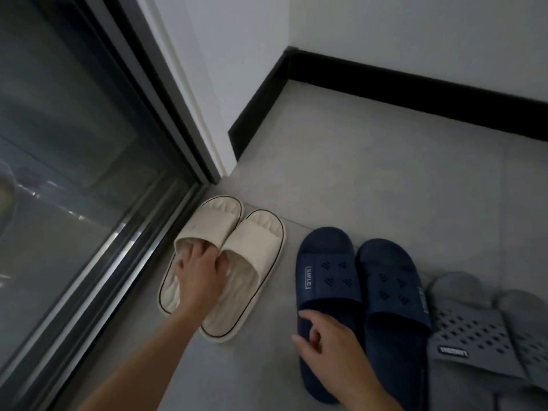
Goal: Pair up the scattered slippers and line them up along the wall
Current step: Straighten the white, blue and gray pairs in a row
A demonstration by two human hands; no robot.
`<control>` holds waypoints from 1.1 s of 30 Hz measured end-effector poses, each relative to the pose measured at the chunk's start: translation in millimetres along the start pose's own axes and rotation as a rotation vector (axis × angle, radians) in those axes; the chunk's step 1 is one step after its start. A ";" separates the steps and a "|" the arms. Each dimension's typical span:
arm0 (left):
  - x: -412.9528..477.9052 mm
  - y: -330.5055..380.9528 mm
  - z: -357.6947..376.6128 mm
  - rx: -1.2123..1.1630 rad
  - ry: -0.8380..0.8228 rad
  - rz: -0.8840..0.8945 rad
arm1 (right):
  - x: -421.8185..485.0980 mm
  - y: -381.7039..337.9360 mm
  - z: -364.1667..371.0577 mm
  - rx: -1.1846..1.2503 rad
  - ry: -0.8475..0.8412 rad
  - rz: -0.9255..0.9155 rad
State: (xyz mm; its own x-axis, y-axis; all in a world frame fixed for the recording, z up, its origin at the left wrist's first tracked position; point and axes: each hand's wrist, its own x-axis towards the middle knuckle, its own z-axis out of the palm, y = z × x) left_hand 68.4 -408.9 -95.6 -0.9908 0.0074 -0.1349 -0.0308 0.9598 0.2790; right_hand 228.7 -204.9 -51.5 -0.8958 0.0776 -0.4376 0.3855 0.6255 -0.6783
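Hooked the left hand into both cream slippers at once: fingers curled and tucked under the rear edges of the two straps, some in the left slipper and the rest in the right, gripping the pair together. Covered part of both footbeds with the palm and wrist. Found that pair flat on the grey floor, side by side and touching, toes toward the corner, just beside the track of the sliding glass door.

Held the right hand over the heel of the nearer of the navy slippers, near the cream pair but apart from it. Rested the index fingertip on the footbed just behind the strap marked SMILE, with the thumb outside the slipper's left rim and the other fingers loosely curled above the heel. Could not tell whether that hand gripped the rim or merely touched it.

Noted the navy pair side by side and touching, with the grey slippers pressed against its right side at the frame's edge. Saw the black skirting board well beyond all the toes.
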 end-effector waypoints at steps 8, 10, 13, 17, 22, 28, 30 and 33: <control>-2.9 -4.9 7.1 0.038 0.063 -0.001 | -11.7 21.2 2.5 0.033 0.067 0.097; 1.4 -4.0 7.0 0.034 0.062 0.001 | -12.5 21.7 3.0 0.048 0.068 0.102; 1.7 -3.0 3.8 0.036 0.046 0.009 | -13.4 22.2 0.6 0.047 0.056 0.089; -4.9 8.6 0.1 -0.073 0.032 -0.097 | -18.4 29.4 -14.4 0.058 0.215 0.126; -100.7 47.4 9.7 -0.466 0.121 -0.079 | -40.4 55.0 -31.3 0.020 0.619 0.266; -117.3 111.1 20.7 -0.131 -0.193 0.572 | -52.5 66.7 -54.3 -0.367 0.656 0.196; -85.9 124.2 20.0 0.019 -0.242 0.661 | -37.7 66.5 -72.9 -0.501 0.585 0.195; -51.8 130.3 15.2 0.160 -0.284 0.783 | -7.1 64.4 -97.8 -0.592 0.371 0.174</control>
State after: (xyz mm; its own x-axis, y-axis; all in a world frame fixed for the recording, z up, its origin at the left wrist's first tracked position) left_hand 117.7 -280.0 -66.8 -0.6469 0.7364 -0.1983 0.6908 0.6760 0.2567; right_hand 238.3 -89.2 -34.4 -0.8890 0.4072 -0.2096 0.4390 0.8880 -0.1369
